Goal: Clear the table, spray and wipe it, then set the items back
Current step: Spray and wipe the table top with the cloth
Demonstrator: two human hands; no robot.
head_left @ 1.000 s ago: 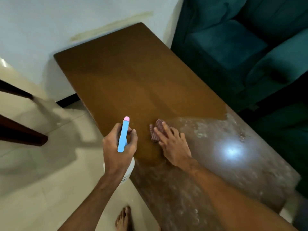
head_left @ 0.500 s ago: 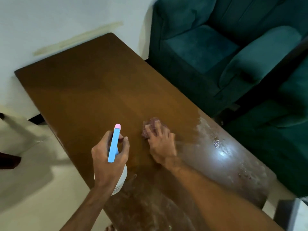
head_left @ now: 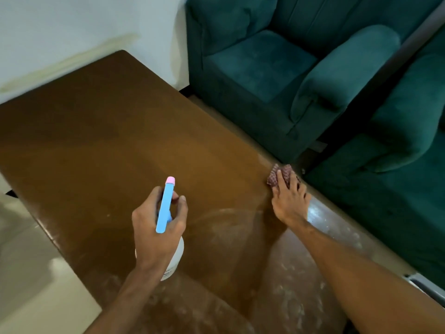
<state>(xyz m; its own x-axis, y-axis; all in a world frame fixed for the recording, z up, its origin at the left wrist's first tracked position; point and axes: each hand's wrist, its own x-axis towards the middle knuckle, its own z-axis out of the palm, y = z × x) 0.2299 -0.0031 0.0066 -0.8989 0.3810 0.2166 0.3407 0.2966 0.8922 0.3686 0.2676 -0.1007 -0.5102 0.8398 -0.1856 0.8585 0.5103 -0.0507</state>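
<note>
A long brown wooden table (head_left: 101, 131) fills the middle of the view, its near half streaked with whitish wet smears. My left hand (head_left: 156, 225) grips a white spray bottle (head_left: 177, 255) with a blue head and pink nozzle tip, held above the table. My right hand (head_left: 290, 198) lies flat with fingers spread on a reddish checked cloth (head_left: 273, 178), pressing it to the table at the right edge.
A dark green armchair (head_left: 277, 68) stands close beyond the table's right edge, with a second green seat (head_left: 397, 165) next to it. A white wall lies behind the table's far end. Pale tiled floor (head_left: 26, 273) runs along the left side.
My right hand has slid the cloth from the table's middle out to the right edge. The view has swung right; my left hand still holds the bottle.
</note>
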